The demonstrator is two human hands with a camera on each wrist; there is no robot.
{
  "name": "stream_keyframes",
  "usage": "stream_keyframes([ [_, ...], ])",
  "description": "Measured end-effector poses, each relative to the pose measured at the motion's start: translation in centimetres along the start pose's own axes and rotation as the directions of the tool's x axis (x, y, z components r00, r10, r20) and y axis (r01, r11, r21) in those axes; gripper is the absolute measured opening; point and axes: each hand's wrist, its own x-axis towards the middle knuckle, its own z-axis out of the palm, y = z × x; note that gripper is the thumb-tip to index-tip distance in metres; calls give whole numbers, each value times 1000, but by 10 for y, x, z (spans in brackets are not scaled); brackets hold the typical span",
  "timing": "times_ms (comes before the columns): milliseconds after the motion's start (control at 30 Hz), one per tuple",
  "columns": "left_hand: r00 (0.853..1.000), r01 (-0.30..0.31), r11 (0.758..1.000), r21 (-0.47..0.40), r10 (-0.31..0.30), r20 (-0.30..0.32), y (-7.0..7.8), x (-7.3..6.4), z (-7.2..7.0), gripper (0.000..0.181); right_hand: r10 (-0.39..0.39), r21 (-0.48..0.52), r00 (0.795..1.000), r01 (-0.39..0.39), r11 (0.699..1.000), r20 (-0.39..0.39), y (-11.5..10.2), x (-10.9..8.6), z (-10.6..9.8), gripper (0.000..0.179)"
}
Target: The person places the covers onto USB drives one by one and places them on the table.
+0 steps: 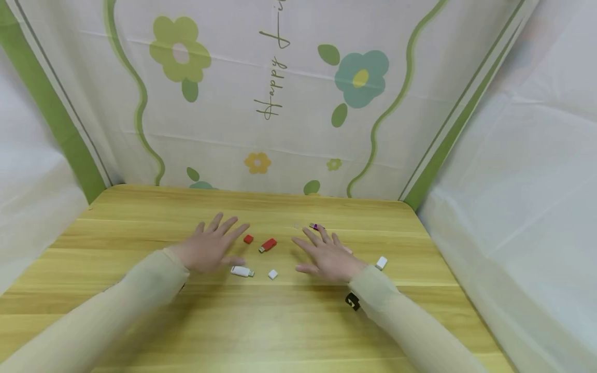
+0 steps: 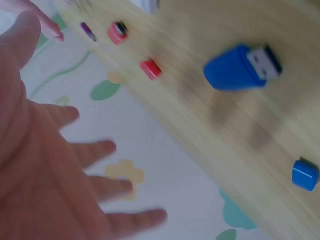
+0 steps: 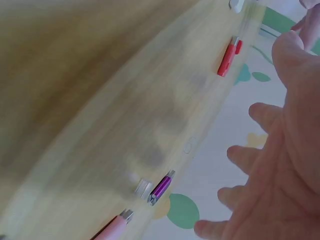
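My left hand (image 1: 210, 248) hovers over the wooden table with its fingers spread and straight, holding nothing. By its thumb lies a white USB stick (image 1: 240, 271), uncapped. A blue USB stick (image 2: 232, 70) and a blue cap (image 2: 305, 175) show in the left wrist view. My right hand (image 1: 328, 257) is also raised, palm down and fingers extended, with nothing in its grasp. Near its fingertips is a purple USB stick (image 3: 161, 188) beside a clear cap (image 3: 143, 188); a pink USB stick (image 3: 111, 229) lies close by. Between the hands are a red USB stick (image 1: 268, 245) and red cap (image 1: 249, 239).
A white cap (image 1: 272, 274) sits between the hands. Right of the right hand is a white piece (image 1: 381, 262), and a black piece (image 1: 353, 300) lies beside the right sleeve. Patterned cloth (image 1: 280, 129) hangs behind the table (image 1: 261, 331).
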Motion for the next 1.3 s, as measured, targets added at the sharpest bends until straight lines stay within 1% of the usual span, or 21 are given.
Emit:
stream_keyframes([
  [100, 998, -55, 998, -23, 56, 21, -11, 18, 2, 78, -42, -18, 999, 42, 999, 18, -1, 12, -5, 68],
  [167, 996, -82, 996, -45, 83, 35, -19, 30, 3, 69, -61, -21, 998, 61, 998, 34, -2, 23, -8, 66],
  [200, 995, -84, 995, -59, 86, 44, -22, 35, 3, 63, -65, -20, 997, 66, 998, 41, -2, 28, -8, 64],
  [267, 994, -68, 994, -84, 74, 74, -27, 44, 4, 53, -84, -29, 996, 85, 996, 35, -2, 40, -6, 59],
  [333, 993, -65, 994, -92, 74, 92, -32, 52, 4, 43, -100, -33, 995, 101, 994, 20, -4, 53, -4, 54],
  [467, 990, -38, 991, -131, 56, 133, -42, 67, 10, 42, -163, -29, 986, 163, 986, -15, -9, 75, -2, 43],
  [567, 988, -13, 984, -179, 40, 151, -49, 75, 16, 42, -218, -53, 976, 216, 975, -27, -14, 90, 0, 38],
  [667, 986, 7, 979, -202, 27, 164, -53, 81, 21, 38, -256, -105, 966, 252, 962, -31, -18, 101, 3, 33],
  [733, 985, 1, 980, -201, 34, 168, -53, 84, 23, 35, -263, -124, 964, 257, 958, -28, -20, 107, 6, 31],
  [833, 984, -18, 979, -202, 54, 172, -52, 88, 23, 33, -247, -124, 969, 243, 962, -18, -20, 112, 9, 28],
  [933, 981, -54, 978, -201, 89, 171, -49, 91, 23, 30, -234, -120, 972, 230, 966, -19, -20, 115, 12, 25],
  [1067, 980, -83, 982, -169, 111, 164, -48, 93, 23, 18, -243, -129, 970, 237, 963, -29, -20, 118, 11, 19],
  [1167, 981, -75, 985, -158, 101, 165, -47, 93, 23, 9, -261, -120, 965, 256, 959, -28, -22, 120, 9, 16],
  [1300, 980, -60, 982, -180, 92, 175, -45, 94, 22, 6, -270, -116, 963, 267, 957, -16, -24, 122, 9, 15],
])
